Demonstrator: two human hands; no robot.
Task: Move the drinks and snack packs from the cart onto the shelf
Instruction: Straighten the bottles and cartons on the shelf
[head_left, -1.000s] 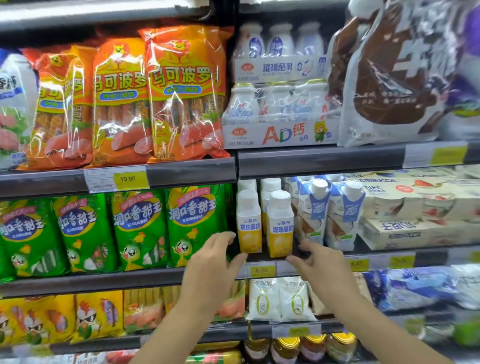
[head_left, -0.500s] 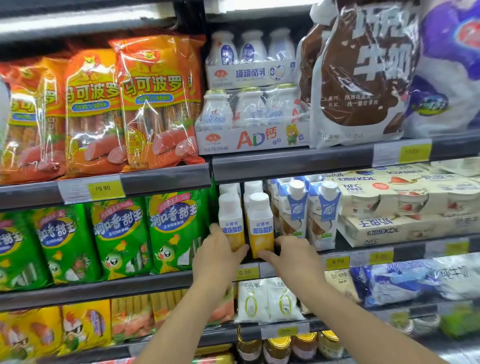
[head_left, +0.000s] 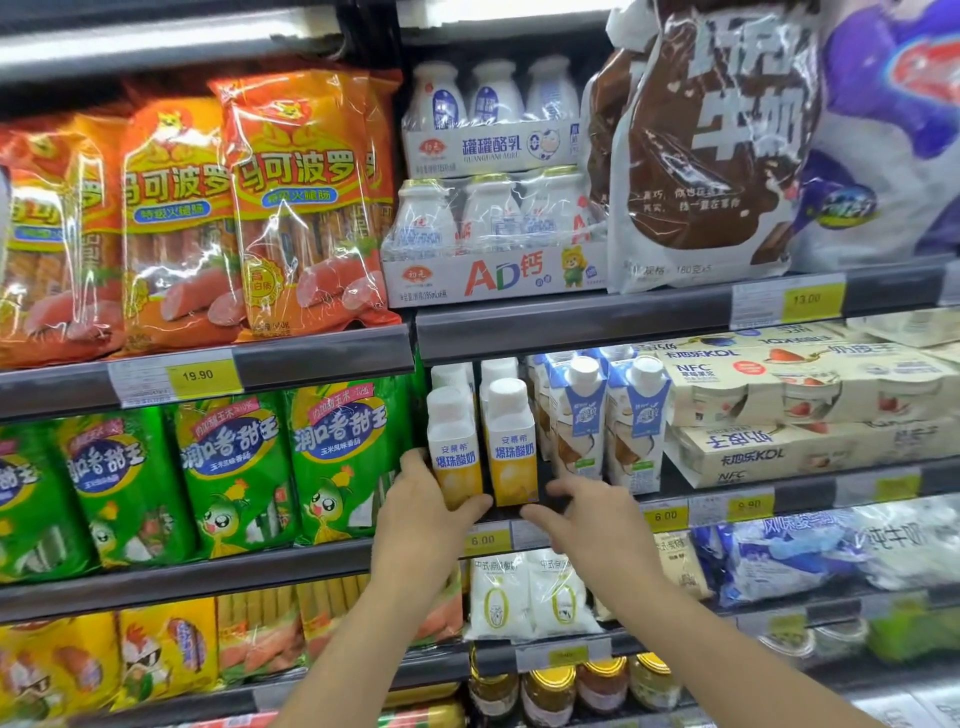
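Observation:
Two white-capped yellow yogurt drink bottles stand side by side at the front of the middle shelf (head_left: 810, 493). My left hand (head_left: 421, 514) wraps the base of the left bottle (head_left: 451, 441), fingers on its left side and thumb under its front. My right hand (head_left: 587, 519) hovers just right of the right bottle (head_left: 511, 441), with its fingers spread, its thumb near the bottle's lower edge and nothing in it. More of the same bottles stand behind these two. The cart is out of view.
Blue-and-white drink cartons (head_left: 579, 415) stand right beside the yellow bottles, with beige yogurt multipacks (head_left: 800, 452) further right. Green sausage packs (head_left: 343, 462) fill the shelf to the left. Orange sausage packs (head_left: 301, 202) and milk bottle packs (head_left: 493, 234) sit above; white pouches (head_left: 524, 597) and jars below.
Both hands have risen from the shelf's price rail to the two front yellow bottles and drawn closer together. The view has shifted right and nearer.

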